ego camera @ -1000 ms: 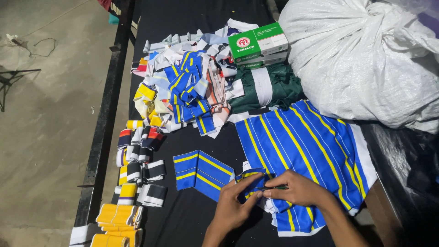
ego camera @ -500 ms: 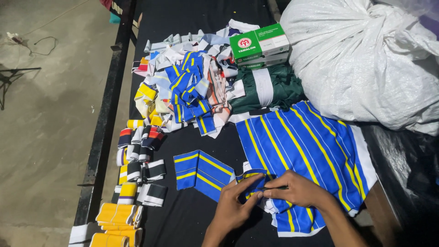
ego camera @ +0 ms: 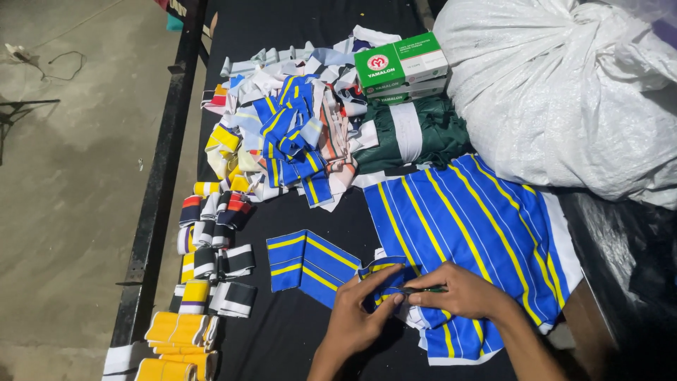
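We have the left hand (ego camera: 356,317) pinched shut on a small blue-yellow striped piece (ego camera: 384,279). Right hand (ego camera: 455,293) is closed on a thin dark tool (ego camera: 416,289), kind unclear. Both sit at the near edge of the striped fabric stack (ego camera: 465,226) on the black surface (ego camera: 275,331).

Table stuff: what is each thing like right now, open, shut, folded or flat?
Left hand: pinching the small striped piece.
Right hand: gripping a thin dark tool, pressed on that piece.
Green box: shut.
White sack: tied shut.
Blue striped panel: flat.
Green cloth: bundled.
Yellow pieces: folded, stacked.
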